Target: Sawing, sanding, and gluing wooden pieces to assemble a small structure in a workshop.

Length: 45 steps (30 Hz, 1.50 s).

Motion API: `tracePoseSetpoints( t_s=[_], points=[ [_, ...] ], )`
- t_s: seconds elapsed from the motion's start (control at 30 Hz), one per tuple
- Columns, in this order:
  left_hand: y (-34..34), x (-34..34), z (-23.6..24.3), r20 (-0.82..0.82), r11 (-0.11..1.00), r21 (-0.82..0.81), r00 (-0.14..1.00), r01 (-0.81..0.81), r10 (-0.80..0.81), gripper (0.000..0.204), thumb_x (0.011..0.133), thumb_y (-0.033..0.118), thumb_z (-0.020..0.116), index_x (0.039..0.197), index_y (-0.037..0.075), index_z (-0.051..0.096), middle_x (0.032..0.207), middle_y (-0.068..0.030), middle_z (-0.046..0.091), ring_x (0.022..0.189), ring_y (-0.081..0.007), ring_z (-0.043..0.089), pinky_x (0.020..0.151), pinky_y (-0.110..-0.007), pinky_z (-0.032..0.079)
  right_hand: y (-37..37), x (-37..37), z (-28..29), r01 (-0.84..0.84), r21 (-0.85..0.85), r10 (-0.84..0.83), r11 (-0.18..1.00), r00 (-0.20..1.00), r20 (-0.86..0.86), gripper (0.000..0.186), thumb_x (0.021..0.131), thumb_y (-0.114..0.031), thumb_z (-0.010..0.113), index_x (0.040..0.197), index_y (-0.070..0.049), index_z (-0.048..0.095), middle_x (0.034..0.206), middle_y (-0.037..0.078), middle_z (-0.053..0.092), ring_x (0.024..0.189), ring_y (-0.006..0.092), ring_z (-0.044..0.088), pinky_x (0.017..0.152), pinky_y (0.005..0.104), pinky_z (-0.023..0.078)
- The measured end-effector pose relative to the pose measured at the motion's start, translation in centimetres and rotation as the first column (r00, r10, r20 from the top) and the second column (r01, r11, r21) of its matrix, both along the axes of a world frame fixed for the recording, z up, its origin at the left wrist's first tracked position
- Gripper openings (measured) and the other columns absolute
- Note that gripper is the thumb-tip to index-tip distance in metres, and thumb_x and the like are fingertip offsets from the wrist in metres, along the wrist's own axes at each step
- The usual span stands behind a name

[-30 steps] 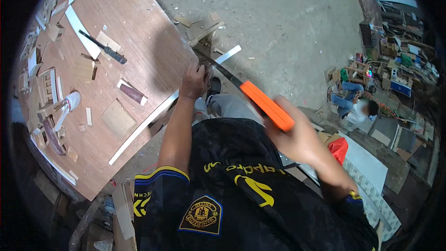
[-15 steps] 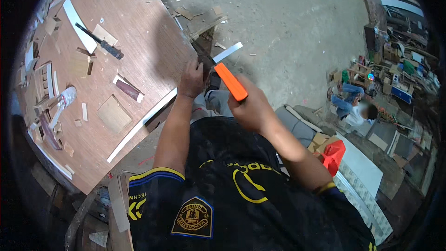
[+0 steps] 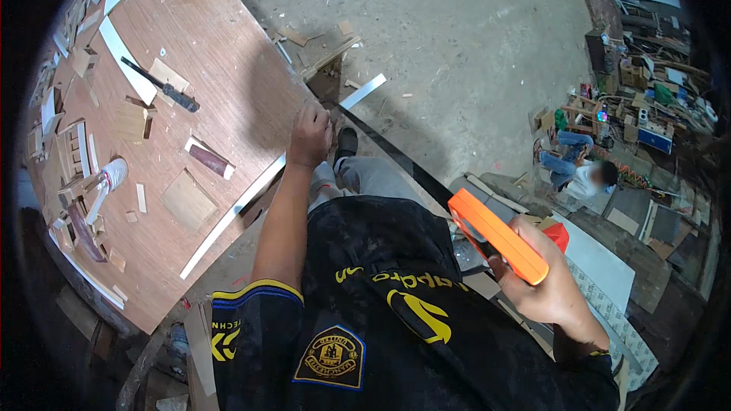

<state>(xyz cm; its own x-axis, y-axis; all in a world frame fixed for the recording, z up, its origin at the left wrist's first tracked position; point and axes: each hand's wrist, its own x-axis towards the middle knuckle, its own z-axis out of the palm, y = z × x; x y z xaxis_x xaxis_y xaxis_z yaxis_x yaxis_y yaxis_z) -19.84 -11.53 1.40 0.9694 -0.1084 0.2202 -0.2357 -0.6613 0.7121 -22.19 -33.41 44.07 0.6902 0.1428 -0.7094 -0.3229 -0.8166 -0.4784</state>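
My right hand (image 3: 533, 274) grips a hand saw by its orange handle (image 3: 499, 236), out to the right beside my body. The saw's long dark blade slants up and left to the table corner, its far end close to my left hand. My left hand (image 3: 311, 135) is closed at that corner, holding down a long white strip (image 3: 236, 209) that lies along the table's near edge. Past my fingers and the blade, a white length (image 3: 364, 91) in line with the strip sticks out over the floor. The exact contact between blade and strip is hard to see.
On the brown tabletop (image 3: 221, 53) lie a dark-handled tool (image 3: 177, 97), a wooden square (image 3: 189, 199), a maroon-faced block (image 3: 209, 158) and a clear bottle (image 3: 114, 173). Offcuts litter the floor (image 3: 472, 53). Another person (image 3: 586, 175) sits at the right among piled materials.
My right hand has drawn the saw back, down and to the right, baring much more of its blade. My left hand stays at the table corner. The view has shifted slightly.
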Motion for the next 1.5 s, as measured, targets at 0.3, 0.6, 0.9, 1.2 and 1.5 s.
tracePoseSetpoints(
  t_s=[0.3, 0.6, 0.9, 1.2, 1.5],
  points=[
    [-0.6, 0.3, -0.4, 0.006, 1.000, -0.005, 1.000, 0.015, -0.015, 0.021, 0.086, 0.015, 0.067, 0.100, 0.001, 0.060, 0.094, -0.0204, 0.054, 0.089, -0.0407, 0.054, 0.076, -0.047, 0.047, 3.2, 1.6, -20.9, 0.064, -0.018, -0.060, 0.998, 0.985, 0.159, 0.015, 0.084, -0.003, 0.057, 0.098, -0.003, 0.053, 0.081, 0.019, 0.059, 0.078, 0.0391, 0.059, 0.070, 0.0416, 0.048],
    [-0.2, 0.3, 0.0, -0.016, 0.998, 0.057, 1.000, 0.025, -0.024, 0.027, 0.082, 0.017, 0.071, 0.102, 0.003, 0.058, 0.095, -0.0176, 0.055, 0.091, -0.0376, 0.055, 0.080, -0.047, 0.046, -6.1, -2.7, -18.1, 0.265, -0.060, -0.250, 0.962, 0.950, 0.185, 0.017, 0.085, -0.010, 0.061, 0.098, -0.004, 0.052, 0.082, 0.021, 0.063, 0.080, 0.0402, 0.064, 0.071, 0.0418, 0.049],
    [0.5, 0.4, 0.9, -0.049, 0.975, 0.221, 0.999, -0.004, 0.015, 0.027, 0.080, 0.021, 0.074, 0.098, 0.006, 0.059, 0.096, -0.0145, 0.056, 0.092, -0.0359, 0.055, 0.080, -0.047, 0.045, -11.3, -7.1, -23.5, 0.472, -0.150, -0.461, 0.869, 0.881, 0.106, 0.039, 0.085, -0.019, 0.066, 0.118, 0.000, 0.057, 0.103, 0.024, 0.067, 0.101, 0.0372, 0.065, 0.089, 0.0388, 0.049],
    [-0.7, 2.2, 4.8, 0.009, 0.949, 0.295, 0.993, -0.116, 0.119, 0.037, 0.079, 0.022, 0.076, 0.106, 0.004, 0.059, 0.110, -0.0182, 0.057, 0.103, -0.0374, 0.053, 0.087, -0.051, 0.040, -13.4, -1.7, -28.9, 0.507, 0.130, -0.521, 0.852, 0.844, 0.128, 0.033, 0.090, -0.021, 0.067, 0.113, 0.002, 0.060, 0.100, 0.019, 0.068, 0.096, 0.0289, 0.066, 0.085, 0.0375, 0.049],
    [-16.0, 1.4, -1.2, -0.510, 0.929, -0.163, 0.835, -0.331, 0.208, 0.017, 0.088, 0.015, 0.069, 0.099, 0.002, 0.066, 0.092, -0.0149, 0.067, 0.085, -0.0331, 0.062, 0.079, -0.040, 0.050, -20.8, 8.8, -49.0, 0.334, -0.026, -0.332, 0.942, 0.942, 0.048, 0.041, 0.093, -0.034, 0.066, 0.115, -0.001, 0.059, 0.099, 0.019, 0.066, 0.093, 0.0313, 0.065, 0.082, 0.0381, 0.049]
  ],
)
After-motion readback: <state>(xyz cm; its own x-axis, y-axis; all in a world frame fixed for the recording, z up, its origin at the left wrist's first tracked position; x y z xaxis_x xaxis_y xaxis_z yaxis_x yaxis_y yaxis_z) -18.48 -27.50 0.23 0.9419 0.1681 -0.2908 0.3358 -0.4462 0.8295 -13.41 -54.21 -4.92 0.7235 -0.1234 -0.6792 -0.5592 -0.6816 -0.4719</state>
